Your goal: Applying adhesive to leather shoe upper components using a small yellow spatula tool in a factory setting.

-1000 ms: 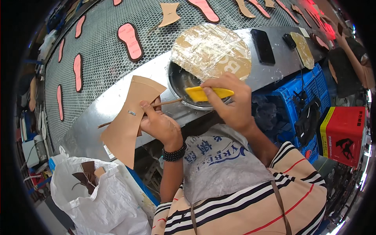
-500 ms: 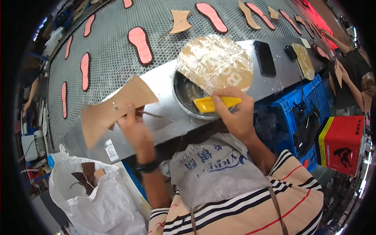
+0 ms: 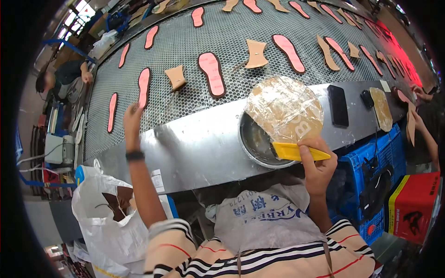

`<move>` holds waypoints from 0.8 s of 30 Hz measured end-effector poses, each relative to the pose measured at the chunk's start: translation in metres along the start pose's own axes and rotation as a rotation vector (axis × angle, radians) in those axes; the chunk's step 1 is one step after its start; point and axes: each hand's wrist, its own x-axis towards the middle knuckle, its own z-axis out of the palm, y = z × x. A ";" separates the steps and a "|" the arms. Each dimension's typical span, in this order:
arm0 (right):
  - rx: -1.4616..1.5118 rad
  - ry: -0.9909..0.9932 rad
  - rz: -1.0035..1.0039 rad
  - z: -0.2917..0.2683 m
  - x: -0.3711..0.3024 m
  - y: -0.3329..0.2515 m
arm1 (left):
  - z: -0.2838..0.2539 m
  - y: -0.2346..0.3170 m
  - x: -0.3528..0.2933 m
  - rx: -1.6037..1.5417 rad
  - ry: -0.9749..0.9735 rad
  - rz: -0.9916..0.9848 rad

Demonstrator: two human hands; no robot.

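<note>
My left hand [image 3: 132, 121] reaches over the belt, its blurred fingers at the near end of a pink insole [image 3: 144, 88] with a dark rim. Whether they grip it cannot be made out. My right hand [image 3: 319, 164] is closed around a flat yellow-handled tool [image 3: 301, 152], its wide end over the near rim of a round metal bowl [image 3: 248, 143]. The tool's working end is hidden. A round cardboard lid [image 3: 285, 109] wrapped in clear film covers much of the bowl. A tan piece with curved-in sides [image 3: 176, 77] lies on the belt beyond my left hand.
More pink insoles [image 3: 212, 74] and tan pieces [image 3: 256, 53] lie along the mesh belt [image 3: 181, 109]. A black phone [image 3: 338, 105] rests on the metal ledge [image 3: 199, 150]. A white sack [image 3: 106, 222] stands left; a blue crate [image 3: 371, 171] and red tin [image 3: 412, 206] stand right. Other people work at both sides.
The tan piece has left my left hand and lies on the belt. That hand has moved out to an insole. My right hand keeps the yellow-handled tool by the bowl. The whole view has shifted.
</note>
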 end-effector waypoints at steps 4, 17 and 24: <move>0.058 -0.028 0.153 -0.002 -0.002 0.009 | -0.136 -0.038 -0.148 0.607 0.077 -0.016; 0.068 -0.201 -0.101 0.004 0.006 0.025 | -0.133 0.007 -0.274 0.806 -0.263 -0.188; 0.044 -0.171 -0.073 -0.004 0.004 0.028 | -0.108 -0.002 -0.258 0.428 0.061 -0.157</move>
